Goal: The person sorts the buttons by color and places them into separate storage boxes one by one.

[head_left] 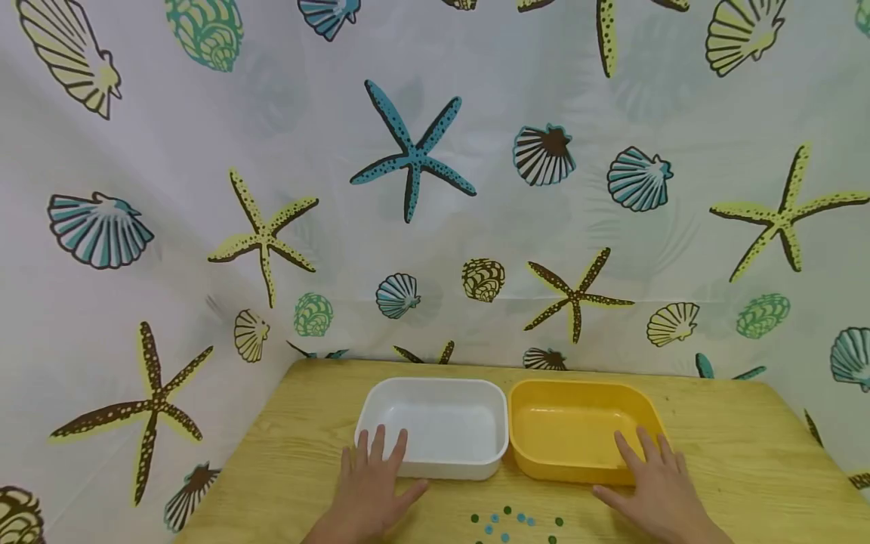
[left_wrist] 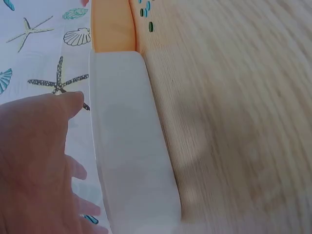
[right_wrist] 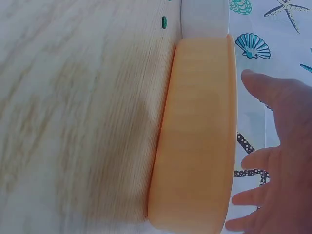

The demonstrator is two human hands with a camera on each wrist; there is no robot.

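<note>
A white plastic tub (head_left: pixel 451 470) and a yellow plastic tub (head_left: pixel 578 473) stand side by side on a wooden table. My left hand (head_left: pixel 370 489), fingers spread, hovers over the white tub's front left corner; nothing is in its grasp. Over the front right corner of the yellow tub my right hand (head_left: pixel 658 491) is likewise spread and holds nothing. Small green discs (head_left: pixel 507 511) and blue discs (head_left: pixel 505 538) lie scattered on the table between the hands, in front of the tubs. Both wrist views show the outer tub walls, with the thumbs apart from them.
The wooden tabletop (head_left: pixel 734 446) extends to both sides of the tubs. A white cloth (head_left: pixel 476 227) printed with starfish and shells hangs behind the table and along its left and right sides.
</note>
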